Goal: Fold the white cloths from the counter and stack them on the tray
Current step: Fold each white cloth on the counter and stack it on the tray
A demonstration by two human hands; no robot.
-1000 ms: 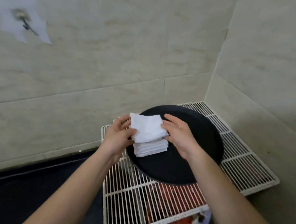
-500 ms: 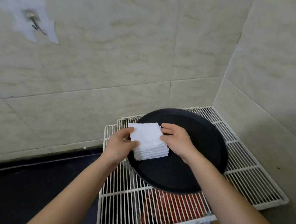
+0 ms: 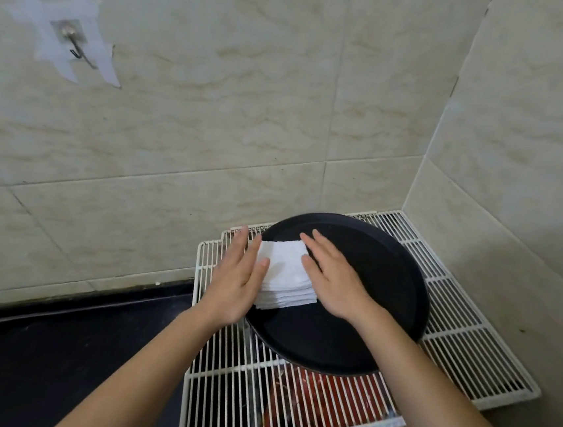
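A stack of several folded white cloths (image 3: 286,275) lies on the left part of a round black tray (image 3: 386,285). My left hand (image 3: 236,277) lies flat against the stack's left side, fingers straight, thumb touching the top cloth. On the right edge of the stack rests my right hand (image 3: 332,276), flat, with straight fingers pointing away from me. The two hands flank the stack.
The tray sits on a white wire rack (image 3: 461,330) in the corner of two tiled walls. Red items (image 3: 320,399) show under the rack. A dark counter (image 3: 52,363) runs to the left. A metal hook (image 3: 74,43) is taped to the wall.
The top cloth, held tilted above the stack a second ago, now lies flat on it. Both hands have let go of it and flattened against the stack's sides.
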